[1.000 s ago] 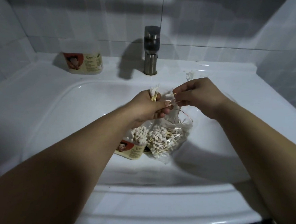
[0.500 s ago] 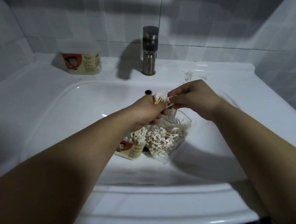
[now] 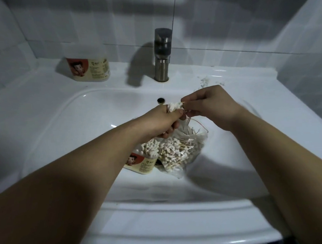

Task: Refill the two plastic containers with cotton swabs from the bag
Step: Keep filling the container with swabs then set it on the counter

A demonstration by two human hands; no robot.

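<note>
My left hand [image 3: 163, 121] grips a bundle of cotton swabs [image 3: 173, 106] above the sink basin. My right hand [image 3: 212, 106] pinches the ends of swabs in that bundle. Below them a clear plastic bag [image 3: 181, 151] with many wooden-stick swabs lies in the basin. Next to it, on its left, stands an open container [image 3: 144, 164] with a cartoon label, packed with swabs standing on end. A second container [image 3: 89, 69] with the same label stands on the sink ledge at the back left; its contents cannot be made out.
The white sink [image 3: 61, 128] has a dark overflow hole [image 3: 160, 100] at the back. A metal faucet [image 3: 162, 55] stands behind it. A few white scraps [image 3: 204, 81] lie on the ledge right of the faucet. Tiled walls close in behind and at both sides.
Both hands have shifted slightly lower and closer together over the bag. The swab tips in my left hand now stick out more toward my right fingers.
</note>
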